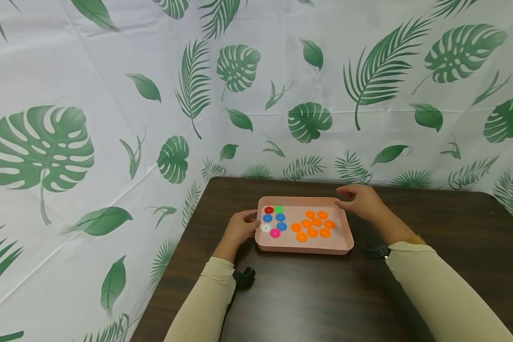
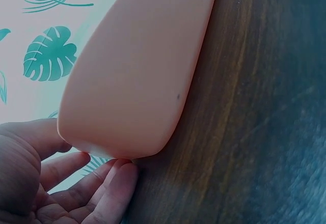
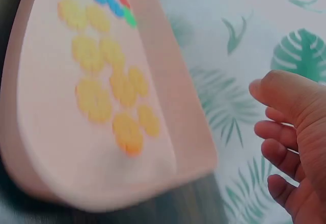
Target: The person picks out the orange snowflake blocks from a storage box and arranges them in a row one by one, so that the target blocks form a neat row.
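A shallow pink tray (image 1: 301,249) lies on the dark table, holding flower-shaped plastic discs. Several orange discs (image 1: 312,232) cluster in its middle and right. Toward its left end are a red disc (image 1: 269,210), a green disc (image 1: 279,209), three blue discs (image 1: 281,226), a white disc (image 1: 266,228) and a pink disc (image 1: 275,233). My left hand (image 1: 241,228) grips the tray's left end, thumb at the rim and fingers against the outer wall. Beside the far right corner, my right hand (image 1: 361,203) hovers with loosely bent fingers; the right wrist view shows it holding nothing, apart from the tray.
The dark wooden table (image 1: 316,294) reaches back to a white cloth backdrop (image 1: 273,118) with green leaf prints, which also runs along the left side. A black strap (image 1: 244,277) is on the left wrist, another black strap (image 1: 378,251) on the right.
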The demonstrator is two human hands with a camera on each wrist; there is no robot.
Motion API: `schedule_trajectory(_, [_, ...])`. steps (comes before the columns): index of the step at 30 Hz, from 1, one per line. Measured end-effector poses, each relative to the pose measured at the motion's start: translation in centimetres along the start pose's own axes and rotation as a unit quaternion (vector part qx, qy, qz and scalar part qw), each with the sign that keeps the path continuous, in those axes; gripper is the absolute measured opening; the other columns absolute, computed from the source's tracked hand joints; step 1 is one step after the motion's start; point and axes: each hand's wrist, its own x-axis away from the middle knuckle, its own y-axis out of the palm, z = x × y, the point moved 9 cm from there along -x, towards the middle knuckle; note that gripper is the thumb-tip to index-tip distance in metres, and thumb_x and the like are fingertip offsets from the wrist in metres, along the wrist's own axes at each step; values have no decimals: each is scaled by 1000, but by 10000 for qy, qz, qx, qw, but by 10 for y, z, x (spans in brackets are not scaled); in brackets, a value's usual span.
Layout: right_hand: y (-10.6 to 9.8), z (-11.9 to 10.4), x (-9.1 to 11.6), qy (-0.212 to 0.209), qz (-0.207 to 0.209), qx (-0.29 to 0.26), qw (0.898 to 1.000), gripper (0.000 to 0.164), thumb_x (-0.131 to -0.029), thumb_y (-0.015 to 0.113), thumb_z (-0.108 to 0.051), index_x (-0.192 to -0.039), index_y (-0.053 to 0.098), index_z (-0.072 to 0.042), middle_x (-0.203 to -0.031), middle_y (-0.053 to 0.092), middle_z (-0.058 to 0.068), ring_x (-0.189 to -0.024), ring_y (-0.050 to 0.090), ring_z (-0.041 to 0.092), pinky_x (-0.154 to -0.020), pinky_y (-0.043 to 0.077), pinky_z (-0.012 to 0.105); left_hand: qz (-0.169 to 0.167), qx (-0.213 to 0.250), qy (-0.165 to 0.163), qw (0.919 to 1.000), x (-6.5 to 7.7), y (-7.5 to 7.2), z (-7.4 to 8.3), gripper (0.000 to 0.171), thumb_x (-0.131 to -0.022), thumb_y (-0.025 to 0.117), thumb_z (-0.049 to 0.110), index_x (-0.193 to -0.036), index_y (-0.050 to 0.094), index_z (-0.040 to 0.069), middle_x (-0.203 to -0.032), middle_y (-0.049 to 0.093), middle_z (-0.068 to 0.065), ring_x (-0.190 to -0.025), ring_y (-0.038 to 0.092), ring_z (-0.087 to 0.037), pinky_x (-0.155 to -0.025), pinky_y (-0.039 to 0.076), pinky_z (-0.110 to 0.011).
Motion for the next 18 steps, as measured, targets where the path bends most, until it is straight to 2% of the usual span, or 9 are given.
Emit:
schedule_trajectory(5, [14,-20,-11,-33,-132,-293,9995,46,-94,77,-29,-131,70,-4,-123,71,18,-103,61,33,-86,56,50,43,-45,-81,9999,0,-1,-1,46,-96,74,15,-141,65,11,-113,70,-15,-91,71,-25,-76,64,-39])
schedule_trajectory(10, [27,-38,-18,-131,-172,-646,9977,42,-93,78,-23,-130,71,-4,-123,71,17,-105,61,32,-88,55,50,28,-1,-152,9999,1,-1,0,45,-97,73,15,-141,65,12,-116,70,-15,-93,71,-26,-77,64,-40])
schedule_trajectory(14, [38,-50,-23,-227,-204,-789,9964,39,-91,79,-21,-125,73,-3,-116,71,15,-102,60,31,-87,56,47,39,8,-182,9998,2,-2,1,45,-97,73,15,-141,65,12,-118,70,-15,-96,71,-27,-79,64,-41])
schedule_trajectory(18, [56,-57,-26,-209,-435,-761,9959,37,-90,80,-20,-122,74,-1,-106,70,11,-96,60,28,-81,56,40,13,31,-182,9998,1,-1,0,46,-97,73,15,-142,64,12,-120,70,-16,-97,71,-27,-78,64,-41])
